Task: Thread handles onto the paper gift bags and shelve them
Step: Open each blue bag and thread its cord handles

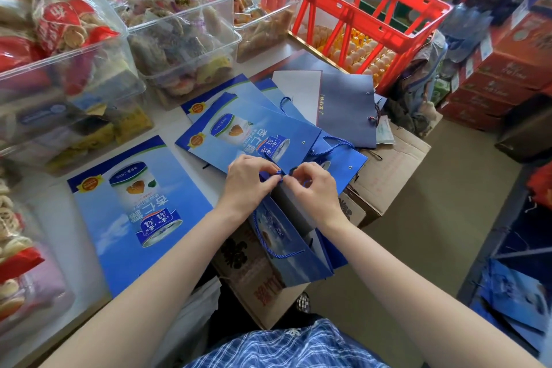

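Both hands knot a blue cord at the rim of an open gift bag.

The left hand [249,176] and right hand [313,185] meet over the top edge of the blue paper bag [294,251], each pinching the blue cord handle [279,175] between curled fingertips; the cord end sits directly between them, about equally near to both. The bag hangs just below the hands and off the table [74,236] edge, its long axis running from the hands back toward the person. A second cord loop [270,243] already dangles on its near face, under the left wrist. The bag is glossy blue with a printed can picture. More flat bags [248,128] lie just beyond the hands, another flat bag [134,206] left of the left forearm.
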